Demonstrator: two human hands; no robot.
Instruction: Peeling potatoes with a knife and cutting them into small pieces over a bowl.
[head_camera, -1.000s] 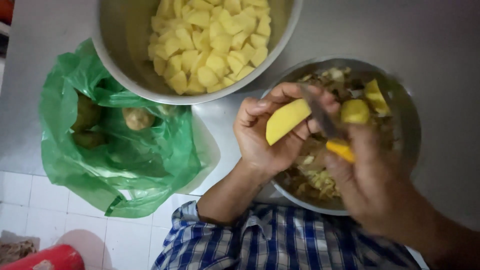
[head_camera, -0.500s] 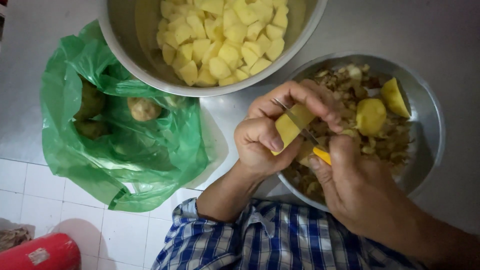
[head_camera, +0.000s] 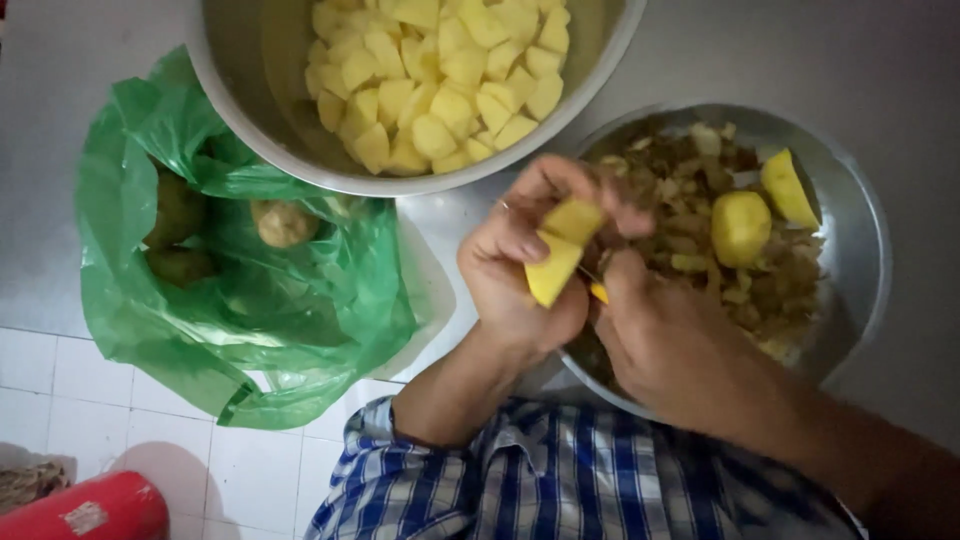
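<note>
The left hand (head_camera: 515, 270) pinches a peeled potato piece (head_camera: 560, 250) over the rim of the peel-filled steel bowl (head_camera: 860, 260); the right hand (head_camera: 660, 340) grips a yellow-handled knife (head_camera: 597, 290) against it.

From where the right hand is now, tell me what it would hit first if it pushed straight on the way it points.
The right hand points up-left at the peeled potato piece gripped in the left hand; it would meet that piece first, almost at once. Beyond lies the big pot of cut potato, though depth is unclear.

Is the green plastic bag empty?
No, the green plastic bag holds several brown unpeeled potatoes, visible through its open top.
</note>
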